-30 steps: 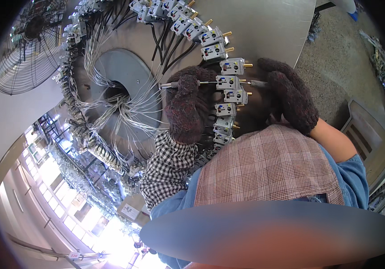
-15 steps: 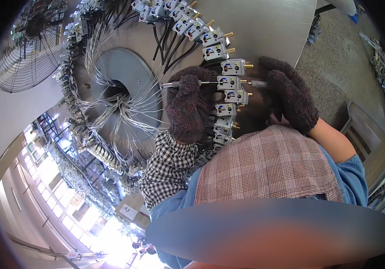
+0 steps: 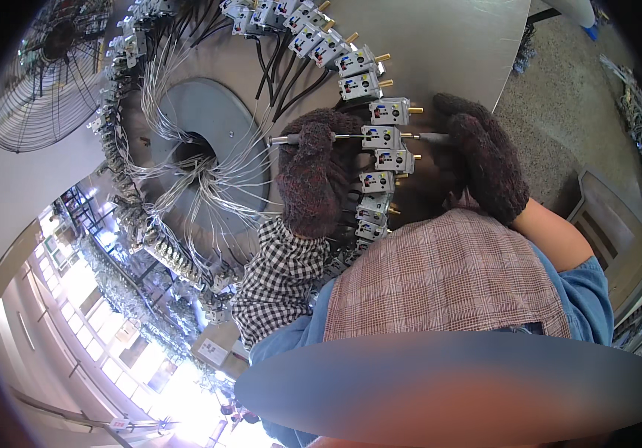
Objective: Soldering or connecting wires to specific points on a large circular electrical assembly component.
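Grey metal disc worktop ringed with small switch blocks; left hand pinches a thin rod, right hand pinches its tip. Speckled floor, fan nearby.

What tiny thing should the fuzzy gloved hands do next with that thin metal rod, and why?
Probably slide the thin metal rod a little further through the small grey block with brass pin. The left hand grips its handle end, the right hand meets its tip, and the rod already lines up with that block on the round grey machine table.
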The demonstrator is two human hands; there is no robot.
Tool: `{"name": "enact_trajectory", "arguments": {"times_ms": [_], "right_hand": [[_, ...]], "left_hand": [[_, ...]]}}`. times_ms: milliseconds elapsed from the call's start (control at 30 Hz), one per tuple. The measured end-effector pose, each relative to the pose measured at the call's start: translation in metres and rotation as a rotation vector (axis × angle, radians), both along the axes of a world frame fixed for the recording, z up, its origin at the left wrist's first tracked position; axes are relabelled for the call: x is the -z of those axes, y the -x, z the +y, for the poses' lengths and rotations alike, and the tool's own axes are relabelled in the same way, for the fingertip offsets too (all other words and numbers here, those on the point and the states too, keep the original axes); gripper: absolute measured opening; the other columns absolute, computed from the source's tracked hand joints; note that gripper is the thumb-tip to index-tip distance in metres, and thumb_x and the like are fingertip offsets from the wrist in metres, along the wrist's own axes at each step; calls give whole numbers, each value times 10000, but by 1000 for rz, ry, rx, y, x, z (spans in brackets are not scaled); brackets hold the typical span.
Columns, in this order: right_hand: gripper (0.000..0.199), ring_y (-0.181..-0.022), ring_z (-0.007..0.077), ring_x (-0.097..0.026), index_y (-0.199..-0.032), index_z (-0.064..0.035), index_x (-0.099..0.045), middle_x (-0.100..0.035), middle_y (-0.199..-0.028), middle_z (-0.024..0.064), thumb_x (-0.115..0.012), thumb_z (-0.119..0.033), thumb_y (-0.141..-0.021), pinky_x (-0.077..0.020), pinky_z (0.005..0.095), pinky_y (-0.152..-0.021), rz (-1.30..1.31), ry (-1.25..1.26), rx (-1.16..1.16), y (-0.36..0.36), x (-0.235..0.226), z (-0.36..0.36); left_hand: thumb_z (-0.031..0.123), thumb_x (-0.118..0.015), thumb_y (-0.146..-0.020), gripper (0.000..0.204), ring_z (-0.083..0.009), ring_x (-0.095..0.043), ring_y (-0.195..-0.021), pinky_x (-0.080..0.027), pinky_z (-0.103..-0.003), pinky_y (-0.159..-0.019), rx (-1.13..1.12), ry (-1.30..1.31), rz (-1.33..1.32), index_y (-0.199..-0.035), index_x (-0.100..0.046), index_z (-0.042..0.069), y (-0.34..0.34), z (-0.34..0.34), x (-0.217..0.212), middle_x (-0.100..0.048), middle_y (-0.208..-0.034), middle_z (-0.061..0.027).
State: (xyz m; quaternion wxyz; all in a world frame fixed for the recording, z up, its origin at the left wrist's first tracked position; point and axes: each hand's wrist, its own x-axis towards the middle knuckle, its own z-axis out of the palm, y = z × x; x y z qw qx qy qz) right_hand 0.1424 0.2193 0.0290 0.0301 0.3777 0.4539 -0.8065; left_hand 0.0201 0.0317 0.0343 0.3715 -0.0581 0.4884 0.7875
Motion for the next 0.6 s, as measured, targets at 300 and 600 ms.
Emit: {"name": "enact_trajectory", "arguments": {"times_ms": [300,600], "right_hand": [[504,-779,127,-574,-1405,-36,-436,-609,-867,54,-529,-284,-976,-494,271,-689,72,-93,-97,-8,10,0],[402,-842,136,-614,-1350,-56,-508,-623,-1036,94,-530,-204,-976,-525,280,-766,33,-47,-116,-3,7,5]], "left_hand": [[254,-563,-974,303,-324,-671,-937,-622,-434,-729,13,-45,-40,-1059,-571,-37,0,1,-5,-624,-1080,-211],[244,-545,-982,288,-299,-677,-932,-625,-398,-721,-5,19,-22,-1084,-561,-26,0,-2,0,-632,-1069,-188]]}}
